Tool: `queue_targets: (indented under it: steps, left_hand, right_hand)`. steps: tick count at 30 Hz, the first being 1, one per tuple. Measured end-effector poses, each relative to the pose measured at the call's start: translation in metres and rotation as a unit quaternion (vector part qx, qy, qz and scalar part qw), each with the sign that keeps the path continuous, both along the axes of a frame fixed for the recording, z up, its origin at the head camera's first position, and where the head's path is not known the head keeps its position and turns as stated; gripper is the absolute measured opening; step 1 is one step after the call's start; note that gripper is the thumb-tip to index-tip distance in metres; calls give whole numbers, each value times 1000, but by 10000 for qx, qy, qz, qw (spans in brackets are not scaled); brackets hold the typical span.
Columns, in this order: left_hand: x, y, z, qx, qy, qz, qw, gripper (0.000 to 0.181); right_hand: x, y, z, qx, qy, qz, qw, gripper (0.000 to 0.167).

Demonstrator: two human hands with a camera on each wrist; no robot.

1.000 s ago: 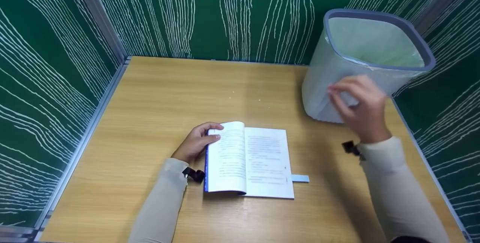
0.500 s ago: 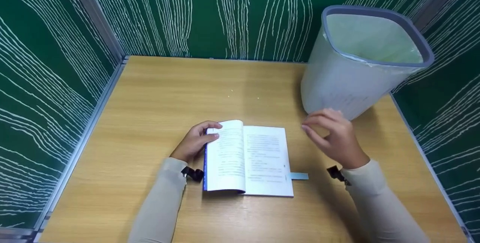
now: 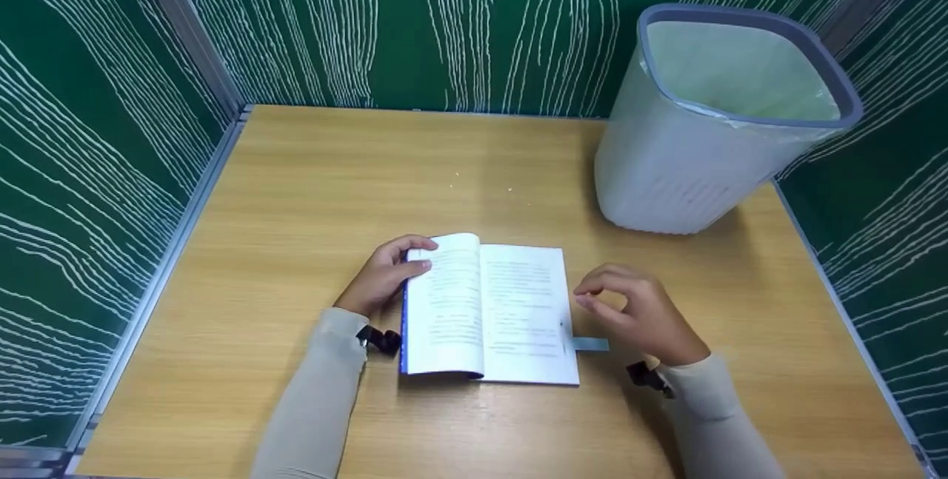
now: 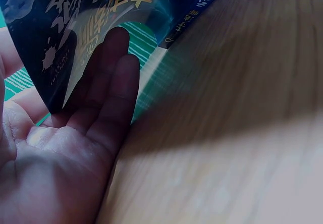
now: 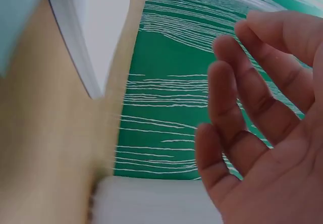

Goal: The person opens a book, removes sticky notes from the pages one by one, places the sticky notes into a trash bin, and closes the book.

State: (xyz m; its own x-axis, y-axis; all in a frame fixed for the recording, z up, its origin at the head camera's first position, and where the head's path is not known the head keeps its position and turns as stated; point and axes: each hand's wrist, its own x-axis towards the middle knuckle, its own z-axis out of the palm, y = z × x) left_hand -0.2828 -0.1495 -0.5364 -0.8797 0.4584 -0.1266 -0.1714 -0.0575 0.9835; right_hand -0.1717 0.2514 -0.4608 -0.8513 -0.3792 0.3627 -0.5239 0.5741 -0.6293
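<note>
An open book (image 3: 524, 309) with printed pages lies on the table. My left hand (image 3: 379, 279) grips its left side near the top, the thumb on the page. The left wrist view shows the dark cover (image 4: 101, 12) with gold and white lettering, and fingers of that hand underneath it. My right hand (image 3: 637, 309) hovers just right of the book, apart from it. Its fingers are loosely bent, thumb and index tips close together, with nothing visible between them (image 5: 252, 88). A light blue strip (image 3: 591, 344) sticks out from under the book's right edge, below the right hand.
A pale bin (image 3: 666, 168) with a grey rim and a liner stands at the back right of the wooden table (image 3: 311, 168). Several tiny white specks (image 3: 509, 189) lie behind the book. Green walls (image 3: 407, 35) with white lines enclose the back and sides.
My right hand has come down and left, from in front of the bin to beside the book's right edge. The left hand and the book have stayed in place.
</note>
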Motion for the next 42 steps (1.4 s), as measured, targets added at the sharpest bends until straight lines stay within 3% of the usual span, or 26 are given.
queue_targets:
  steps: [4,8,14,21,29,36,42]
  left_hand:
    - [-1,0,2,-58,2,-20,10000,33]
    - [-2,-1,4,-106,27,-3,9999,33]
    - [-2,-3,5,-150,-1,38,9999,32]
    - [-1,-5,5,-89,28,31,10000,31]
    - [-2,-4,6,-72,167,-22,9998,33]
    - [0,-2,5,-125,65,5,9999,31]
    - [2,2,2,-181,50,59,9998,30]
  right_hand:
    - [7,-2,-9,-138,-1097,-87,9938,6]
    - [9,1,-19,-278,-2133,-138,9765,7]
    - [6,11,-39,-290,-2864,-309,9572,14]
    - [3,15,-51,-238,-3070,-206,9512,14]
    - [5,9,-52,-69,-3005,-198,9535,14]
    - [7,9,-56,-167,-3044,-303,9519,19]
    - [9,2,-53,-254,-2544,-278,9664,11]
